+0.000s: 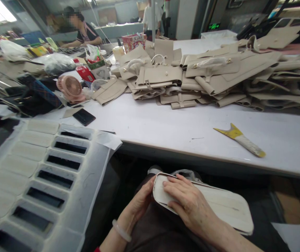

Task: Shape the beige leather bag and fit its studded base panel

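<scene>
While left hand [143,195] holds panel [225,204] edge | right hand [190,201] atop | tabletop [152,120] edge apart

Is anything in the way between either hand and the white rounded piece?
Nothing visible: the right hand lies directly on top of the white rounded piece, and the left hand is at its left end.

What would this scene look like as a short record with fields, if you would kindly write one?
Left hand: at the rounded near-left end of a pale piece; its grip is partly hidden
Right hand: laid over the top of the piece
Left wrist: pale bracelet
Left side: white slotted tray
White table: phone, pink fan, yellow-ended tool, piled beige bag parts
Background: seated person
</scene>
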`<action>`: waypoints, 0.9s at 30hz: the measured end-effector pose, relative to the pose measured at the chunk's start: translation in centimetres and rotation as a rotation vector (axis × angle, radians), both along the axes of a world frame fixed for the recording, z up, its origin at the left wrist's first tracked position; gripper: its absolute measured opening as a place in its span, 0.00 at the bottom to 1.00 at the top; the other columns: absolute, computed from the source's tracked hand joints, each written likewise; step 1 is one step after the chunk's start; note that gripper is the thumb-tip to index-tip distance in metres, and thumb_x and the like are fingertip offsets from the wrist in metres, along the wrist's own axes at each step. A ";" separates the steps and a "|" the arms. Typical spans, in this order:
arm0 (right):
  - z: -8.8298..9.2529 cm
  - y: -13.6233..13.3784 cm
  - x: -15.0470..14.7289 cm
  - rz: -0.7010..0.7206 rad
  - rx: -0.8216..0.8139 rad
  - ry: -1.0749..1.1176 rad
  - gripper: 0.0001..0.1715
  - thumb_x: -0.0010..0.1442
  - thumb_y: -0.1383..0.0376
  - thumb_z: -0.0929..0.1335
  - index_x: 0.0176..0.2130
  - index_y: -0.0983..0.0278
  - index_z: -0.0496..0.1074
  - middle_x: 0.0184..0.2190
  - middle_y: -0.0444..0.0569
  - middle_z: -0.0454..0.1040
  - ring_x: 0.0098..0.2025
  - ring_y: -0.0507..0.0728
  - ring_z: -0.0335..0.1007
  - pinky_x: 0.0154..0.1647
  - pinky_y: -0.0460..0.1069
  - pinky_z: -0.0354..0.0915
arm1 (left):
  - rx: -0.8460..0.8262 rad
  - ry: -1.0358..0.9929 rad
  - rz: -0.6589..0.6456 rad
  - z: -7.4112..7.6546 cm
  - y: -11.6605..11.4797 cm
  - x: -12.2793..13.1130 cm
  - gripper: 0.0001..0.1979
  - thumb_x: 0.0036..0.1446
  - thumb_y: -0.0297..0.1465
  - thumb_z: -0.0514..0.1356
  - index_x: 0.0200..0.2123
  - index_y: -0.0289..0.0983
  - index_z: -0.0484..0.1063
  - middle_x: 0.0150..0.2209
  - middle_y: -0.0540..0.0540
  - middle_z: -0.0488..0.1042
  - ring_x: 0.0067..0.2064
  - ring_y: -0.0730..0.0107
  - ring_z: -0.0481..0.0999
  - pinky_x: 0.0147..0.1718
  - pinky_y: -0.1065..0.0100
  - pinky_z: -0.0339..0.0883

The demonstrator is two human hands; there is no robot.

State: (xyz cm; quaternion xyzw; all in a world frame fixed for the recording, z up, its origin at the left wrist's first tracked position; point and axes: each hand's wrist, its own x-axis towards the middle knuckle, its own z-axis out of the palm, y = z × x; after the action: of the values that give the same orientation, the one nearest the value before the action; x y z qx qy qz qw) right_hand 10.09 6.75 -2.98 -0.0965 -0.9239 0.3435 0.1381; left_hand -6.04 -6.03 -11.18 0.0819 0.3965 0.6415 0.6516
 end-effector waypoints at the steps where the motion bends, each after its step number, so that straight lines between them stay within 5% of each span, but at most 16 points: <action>1: 0.2 0.0 -0.1 0.008 0.014 -0.011 0.22 0.63 0.74 0.66 0.56 0.61 0.67 0.56 0.47 0.72 0.61 0.59 0.62 0.69 0.60 0.50 | -0.007 -0.004 -0.001 0.1 0.0 -0.1 0.26 0.61 0.48 0.60 0.56 0.40 0.71 0.59 0.41 0.69 0.63 0.50 0.63 0.65 0.51 0.51; 12: 1.7 0.6 -0.5 0.169 0.159 -0.171 0.15 0.69 0.66 0.64 0.54 0.57 0.70 0.54 0.47 0.70 0.59 0.60 0.61 0.71 0.62 0.45 | -0.004 0.020 -0.076 0.5 -0.3 -0.6 0.26 0.62 0.45 0.60 0.60 0.40 0.69 0.61 0.41 0.68 0.63 0.49 0.64 0.64 0.51 0.54; 17: 1.5 0.7 -0.7 0.159 0.139 -0.177 0.15 0.70 0.67 0.63 0.53 0.57 0.70 0.53 0.47 0.70 0.58 0.60 0.60 0.69 0.60 0.49 | 0.020 0.014 -0.079 0.1 -0.2 -0.7 0.23 0.66 0.41 0.57 0.60 0.38 0.68 0.61 0.40 0.68 0.61 0.54 0.66 0.62 0.55 0.58; 27: 1.4 0.0 -0.9 0.091 0.092 -0.127 0.15 0.67 0.71 0.63 0.50 0.58 0.72 0.51 0.47 0.70 0.59 0.59 0.60 0.70 0.59 0.46 | 0.018 0.045 -0.091 1.7 0.8 -1.2 0.27 0.58 0.41 0.65 0.59 0.38 0.70 0.59 0.39 0.70 0.60 0.54 0.68 0.61 0.58 0.58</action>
State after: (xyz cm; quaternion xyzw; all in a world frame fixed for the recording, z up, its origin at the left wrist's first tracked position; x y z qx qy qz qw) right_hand 9.23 6.76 -1.61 -0.0698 -0.9490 0.2999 0.0677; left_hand -7.20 -5.24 -9.45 0.1204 0.4011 0.6128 0.6701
